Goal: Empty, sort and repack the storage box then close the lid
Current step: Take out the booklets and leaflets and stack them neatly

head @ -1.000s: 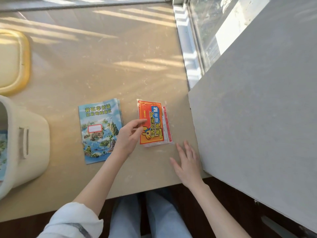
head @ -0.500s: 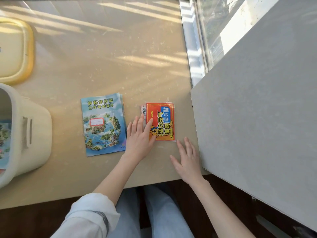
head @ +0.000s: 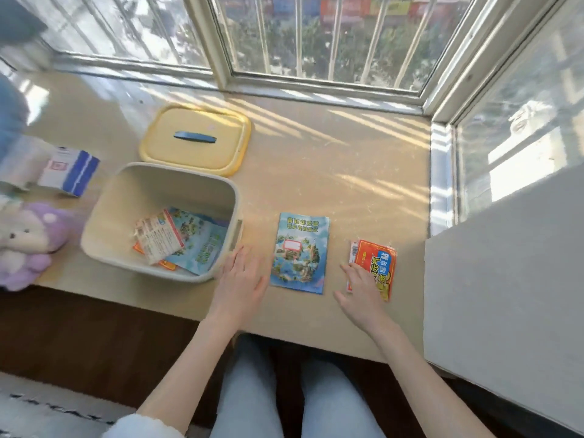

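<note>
Packet (head: 380, 259) under right hand (head: 361, 294) (left hand (head: 241, 279) flat)

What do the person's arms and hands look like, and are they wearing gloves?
No gloves. The left hand and right hand are bare, with no rings, watch or bracelet showing. The left arm is bare up to a white, soft-looking sleeve pushed well up the arm. The right arm is bare as far as the picture shows. Pale blue jeans cover the legs.
</note>
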